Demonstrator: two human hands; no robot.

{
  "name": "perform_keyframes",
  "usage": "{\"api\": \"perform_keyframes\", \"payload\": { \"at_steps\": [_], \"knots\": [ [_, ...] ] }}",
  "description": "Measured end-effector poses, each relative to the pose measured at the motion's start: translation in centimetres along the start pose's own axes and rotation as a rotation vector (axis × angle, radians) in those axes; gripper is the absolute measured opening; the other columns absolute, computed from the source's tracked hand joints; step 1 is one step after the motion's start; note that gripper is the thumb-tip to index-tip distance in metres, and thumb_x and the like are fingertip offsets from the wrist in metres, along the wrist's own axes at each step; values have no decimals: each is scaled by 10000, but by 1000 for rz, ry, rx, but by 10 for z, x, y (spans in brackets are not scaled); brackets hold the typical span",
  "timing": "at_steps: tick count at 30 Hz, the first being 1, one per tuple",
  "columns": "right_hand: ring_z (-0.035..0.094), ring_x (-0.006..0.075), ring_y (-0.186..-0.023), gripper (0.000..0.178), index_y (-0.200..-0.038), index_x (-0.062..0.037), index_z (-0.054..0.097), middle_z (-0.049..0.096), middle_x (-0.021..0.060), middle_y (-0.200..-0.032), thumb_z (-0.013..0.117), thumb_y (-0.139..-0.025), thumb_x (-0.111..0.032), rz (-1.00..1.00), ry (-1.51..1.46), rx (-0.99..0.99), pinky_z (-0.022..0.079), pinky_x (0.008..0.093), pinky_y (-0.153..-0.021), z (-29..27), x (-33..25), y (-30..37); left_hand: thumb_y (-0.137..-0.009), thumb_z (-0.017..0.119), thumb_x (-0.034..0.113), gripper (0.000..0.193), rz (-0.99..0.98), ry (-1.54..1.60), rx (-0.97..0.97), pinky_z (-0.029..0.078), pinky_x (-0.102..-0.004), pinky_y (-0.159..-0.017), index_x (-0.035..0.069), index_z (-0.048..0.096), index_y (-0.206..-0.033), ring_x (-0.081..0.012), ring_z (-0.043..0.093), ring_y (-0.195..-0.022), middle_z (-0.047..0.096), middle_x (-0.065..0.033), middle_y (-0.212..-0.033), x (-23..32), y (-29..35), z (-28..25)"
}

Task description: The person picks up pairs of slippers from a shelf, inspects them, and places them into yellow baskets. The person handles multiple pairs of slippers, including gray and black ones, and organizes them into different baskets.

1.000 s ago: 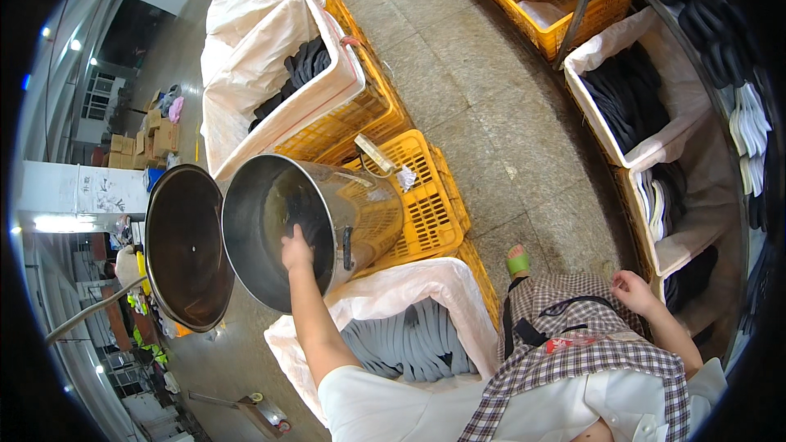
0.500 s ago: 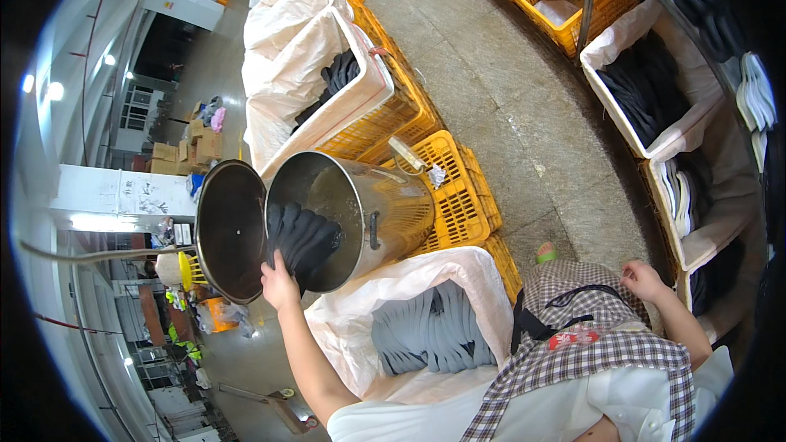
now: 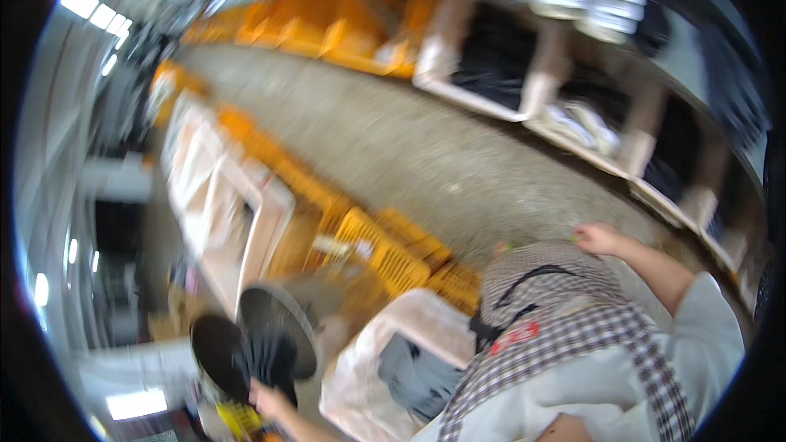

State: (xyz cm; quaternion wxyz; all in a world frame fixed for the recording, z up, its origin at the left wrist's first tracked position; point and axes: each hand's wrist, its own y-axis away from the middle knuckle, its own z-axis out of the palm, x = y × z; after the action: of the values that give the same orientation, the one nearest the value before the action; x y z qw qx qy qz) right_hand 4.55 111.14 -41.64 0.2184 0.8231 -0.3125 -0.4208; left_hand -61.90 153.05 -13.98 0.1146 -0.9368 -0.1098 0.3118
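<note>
left hand [image 3: 267, 400] gripping, right arm [image 3: 653, 272] bent, right hand [image 3: 597, 239] out in front

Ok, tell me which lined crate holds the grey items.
The pale-lined crate between the metal pot and checked apron. Its grey items set it apart; lined crates at upper right show mostly black items and white ones.

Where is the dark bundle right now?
The dark bundle is at the lower left of the head view, in the left hand, overlapping the open mouth of the metal drum, beside the round lid.
</note>
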Motion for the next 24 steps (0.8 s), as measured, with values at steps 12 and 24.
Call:
{"api": "perform_keyframes", "payload": {
  "at_steps": [12, 24],
  "knots": [
    [610, 327, -908, 315, -1068, -78, 580, 628, 161, -978, 559, -833, -286, 45, -392, 283, 476, 421, -768, 46, 115, 90, -793, 672, 322, 674, 277, 1279, -14, 487, -449, -789, 36, 387, -1333, -372, 566, -985, 550, -233, -1147, 264, 69, -167],
    [615, 325, -784, 243, -905, -79, 595, 629, 138, -835, 597, -807, -302, 648, -911, 692, 486, 429, -691, 196, 212, 193, -814, 694, 144, 675, 1805, 1116, -793, 383, -402, -994, -2, 336, -1367, -294, 442, -1196, 408, -188, -1354, 746, 551, -337]
  ]
}}
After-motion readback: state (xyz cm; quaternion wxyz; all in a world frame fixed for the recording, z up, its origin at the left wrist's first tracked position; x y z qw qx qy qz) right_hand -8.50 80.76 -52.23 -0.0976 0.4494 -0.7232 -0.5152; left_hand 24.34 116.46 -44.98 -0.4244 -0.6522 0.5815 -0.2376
